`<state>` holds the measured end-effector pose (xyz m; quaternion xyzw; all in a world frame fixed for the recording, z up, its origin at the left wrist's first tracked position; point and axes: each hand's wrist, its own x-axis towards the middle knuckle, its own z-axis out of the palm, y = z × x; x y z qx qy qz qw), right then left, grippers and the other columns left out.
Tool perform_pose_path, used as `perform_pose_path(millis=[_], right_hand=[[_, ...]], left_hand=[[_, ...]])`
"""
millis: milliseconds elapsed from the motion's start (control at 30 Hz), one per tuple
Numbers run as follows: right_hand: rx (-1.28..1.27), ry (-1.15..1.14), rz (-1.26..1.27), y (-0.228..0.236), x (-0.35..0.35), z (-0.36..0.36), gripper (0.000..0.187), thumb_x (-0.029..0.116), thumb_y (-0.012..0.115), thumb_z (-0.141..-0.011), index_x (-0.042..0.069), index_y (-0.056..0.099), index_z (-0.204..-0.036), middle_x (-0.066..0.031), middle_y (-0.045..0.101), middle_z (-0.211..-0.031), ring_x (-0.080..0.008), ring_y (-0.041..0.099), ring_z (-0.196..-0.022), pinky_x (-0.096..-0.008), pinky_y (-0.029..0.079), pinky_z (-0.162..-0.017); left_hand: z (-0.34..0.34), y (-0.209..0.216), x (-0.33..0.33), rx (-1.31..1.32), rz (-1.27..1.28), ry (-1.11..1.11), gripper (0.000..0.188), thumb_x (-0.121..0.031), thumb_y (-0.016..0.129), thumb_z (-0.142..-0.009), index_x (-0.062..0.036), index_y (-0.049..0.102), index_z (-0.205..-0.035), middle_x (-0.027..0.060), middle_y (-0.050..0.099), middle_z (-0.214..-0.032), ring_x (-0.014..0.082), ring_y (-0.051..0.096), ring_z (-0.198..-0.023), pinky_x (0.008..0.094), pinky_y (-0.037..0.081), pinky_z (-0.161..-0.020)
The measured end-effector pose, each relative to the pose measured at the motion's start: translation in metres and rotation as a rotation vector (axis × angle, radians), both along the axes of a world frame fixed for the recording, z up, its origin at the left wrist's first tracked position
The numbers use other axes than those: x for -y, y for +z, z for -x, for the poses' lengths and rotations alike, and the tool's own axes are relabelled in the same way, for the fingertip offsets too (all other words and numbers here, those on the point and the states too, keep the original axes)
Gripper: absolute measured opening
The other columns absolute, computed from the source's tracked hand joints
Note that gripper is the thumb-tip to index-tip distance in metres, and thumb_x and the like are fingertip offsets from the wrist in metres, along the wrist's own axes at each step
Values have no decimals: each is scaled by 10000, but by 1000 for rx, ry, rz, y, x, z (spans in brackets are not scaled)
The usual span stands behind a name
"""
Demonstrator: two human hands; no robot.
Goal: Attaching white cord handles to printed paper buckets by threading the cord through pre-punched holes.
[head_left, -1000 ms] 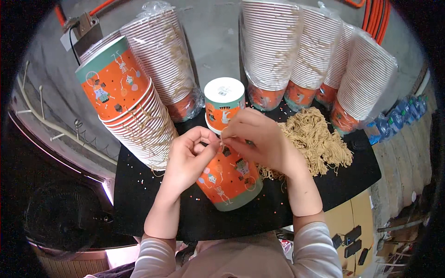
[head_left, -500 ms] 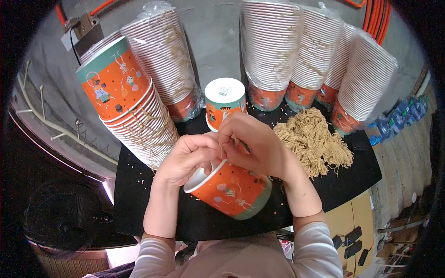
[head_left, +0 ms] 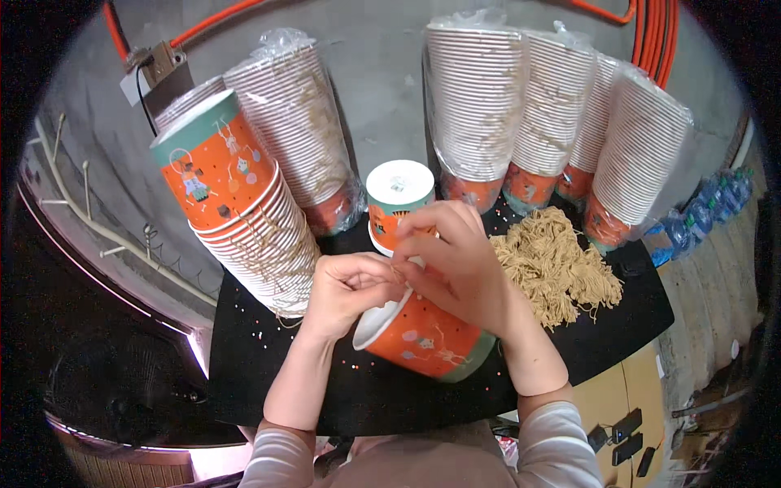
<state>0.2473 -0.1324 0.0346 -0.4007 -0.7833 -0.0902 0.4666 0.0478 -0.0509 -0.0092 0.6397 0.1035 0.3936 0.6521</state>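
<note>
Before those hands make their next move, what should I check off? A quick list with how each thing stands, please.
1. Cup upright: not ok; the orange cup is tilted, mouth toward the left.
2. Hands together: ok; left hand and right hand are close together near its rim.
3. Tan strand firmly gripped: cannot tell; it is mostly hidden.
4. More cord nearby: ok; the cord pile lies to the right.
5. Black tabletop free of bits: not ok; small specks are scattered there.

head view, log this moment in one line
orange cup: tilted, mouth leftward; left hand: fingertips near its rim; right hand: fingertips beside left's; twine pile: right of cup
</note>
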Motion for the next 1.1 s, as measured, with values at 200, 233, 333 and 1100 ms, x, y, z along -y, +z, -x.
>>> perform_pose_path(millis=[200,233,333,1100], right_hand=[[-112,11,84,-4,7,9,127,58,701,-868,92,685,-989,-82,627,-965,-298,633,-925,-393,508,-793],[-73,-35,92,-1,8,11,92,64,674,-899,83,676,-990,-73,631,-915,-297,652,-849,-401,527,-761],[-16,-54,74,-7,9,12,116,66,671,-885,68,652,-1000,-69,633,-922,-288,666,-847,-388,535,-732],[-196,39,132,-18,-5,16,114,110,591,-976,36,613,-1060,-148,647,-928,-345,674,-853,-424,550,-724]], left_hand=[[0,-1,4,46,-131,104,142,160,686,-832,104,731,-955,171,731,-991,169,717,-841,254,586,-735],[-2,0,7,44,-113,127,137,159,702,-820,97,734,-938,167,734,-973,170,722,-827,249,588,-722],[-1,-5,3,50,-82,118,132,150,721,-812,84,738,-925,157,739,-930,164,723,-794,247,590,-716],[-16,4,16,169,-345,492,178,138,745,-826,79,731,-993,254,620,-1340,224,726,-1018,303,619,-868]])
